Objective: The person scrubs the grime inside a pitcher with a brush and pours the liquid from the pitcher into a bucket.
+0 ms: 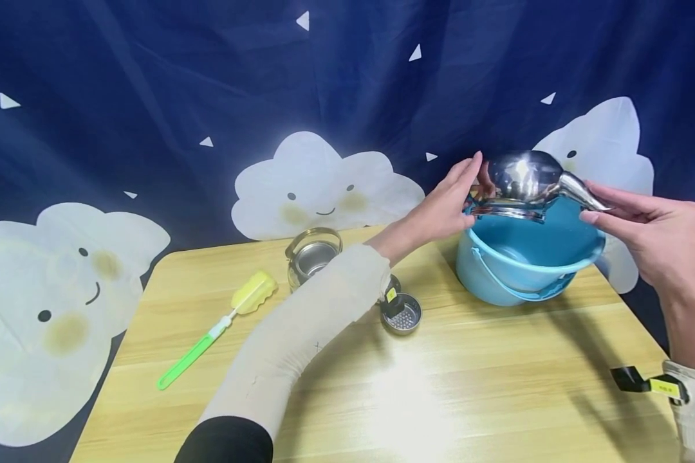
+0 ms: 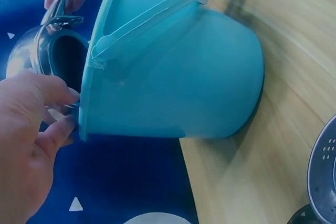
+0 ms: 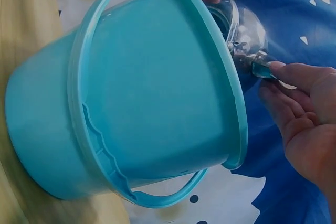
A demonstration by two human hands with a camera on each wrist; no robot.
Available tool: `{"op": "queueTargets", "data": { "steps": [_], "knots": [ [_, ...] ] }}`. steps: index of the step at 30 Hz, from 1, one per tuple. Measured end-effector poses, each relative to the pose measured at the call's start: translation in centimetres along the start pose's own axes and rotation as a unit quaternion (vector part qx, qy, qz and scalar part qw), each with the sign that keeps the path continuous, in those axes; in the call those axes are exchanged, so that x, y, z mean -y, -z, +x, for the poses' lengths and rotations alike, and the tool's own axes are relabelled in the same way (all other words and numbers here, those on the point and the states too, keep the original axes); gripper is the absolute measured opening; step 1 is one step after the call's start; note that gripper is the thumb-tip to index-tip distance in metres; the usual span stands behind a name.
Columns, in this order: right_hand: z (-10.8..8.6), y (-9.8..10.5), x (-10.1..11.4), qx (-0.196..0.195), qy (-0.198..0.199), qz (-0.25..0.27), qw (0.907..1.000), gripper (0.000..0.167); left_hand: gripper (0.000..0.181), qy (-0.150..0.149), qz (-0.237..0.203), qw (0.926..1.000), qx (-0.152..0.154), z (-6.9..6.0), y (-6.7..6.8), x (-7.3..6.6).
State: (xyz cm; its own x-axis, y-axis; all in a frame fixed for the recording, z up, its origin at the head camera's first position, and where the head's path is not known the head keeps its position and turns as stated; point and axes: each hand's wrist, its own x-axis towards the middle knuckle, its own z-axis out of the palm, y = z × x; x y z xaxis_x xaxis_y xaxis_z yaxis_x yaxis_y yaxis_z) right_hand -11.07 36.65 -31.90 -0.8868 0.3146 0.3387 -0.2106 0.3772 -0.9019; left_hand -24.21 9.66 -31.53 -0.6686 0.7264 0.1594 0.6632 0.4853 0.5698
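Observation:
A shiny steel teapot [image 1: 524, 177] is held upside down above the light blue bucket [image 1: 498, 286], its opening facing down. In the left wrist view, that round opening [image 2: 71, 61] lies close to the bucket's rim. My left hand [image 1: 440, 206] grips the teapot at the side away from the spout; its fingers and thumb curl in by the rim. On the other side, my right hand [image 1: 660, 231] pinches the spout [image 1: 582, 191] near its tip between thumb and fingers. The right wrist view also shows the right hand [image 3: 310, 114] on the spout.
A perforated steel strainer [image 1: 402, 315] sits mid-table, with a dark round piece partly behind the left wrist. Another steel pot with an arched handle [image 1: 315, 238] stands behind the left forearm. At left lies a yellow sponge brush [image 1: 255, 292] with a green handle.

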Motion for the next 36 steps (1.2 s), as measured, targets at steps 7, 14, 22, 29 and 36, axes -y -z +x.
{"op": "queueTargets", "data": {
  "steps": [7,14,22,29,36],
  "knots": [
    [0.29,0.03,-0.28,0.014,0.003,0.114,0.9934,0.048,0.095,-0.003,0.020,0.9998,-0.009,0.40,0.00,-0.33],
    [0.29,-0.26,-0.59,0.019,0.021,0.147,0.9888,0.048,0.094,0.011,0.002,0.9999,-0.012,0.47,-0.05,-0.36],
    [0.25,-0.57,-0.91,0.019,0.033,0.179,0.9830,0.048,0.094,-0.014,0.003,0.9994,-0.031,0.23,-0.26,-0.12],
    [0.26,-0.77,-0.83,0.014,0.047,0.179,0.9825,0.048,0.093,-0.026,0.005,0.9984,-0.050,-0.02,-0.34,-0.20],
    [0.32,-0.83,-0.87,0.005,0.062,0.193,0.9793,0.047,0.091,-0.040,0.006,0.9968,-0.069,-0.08,-0.34,-0.33]
  ]
}}
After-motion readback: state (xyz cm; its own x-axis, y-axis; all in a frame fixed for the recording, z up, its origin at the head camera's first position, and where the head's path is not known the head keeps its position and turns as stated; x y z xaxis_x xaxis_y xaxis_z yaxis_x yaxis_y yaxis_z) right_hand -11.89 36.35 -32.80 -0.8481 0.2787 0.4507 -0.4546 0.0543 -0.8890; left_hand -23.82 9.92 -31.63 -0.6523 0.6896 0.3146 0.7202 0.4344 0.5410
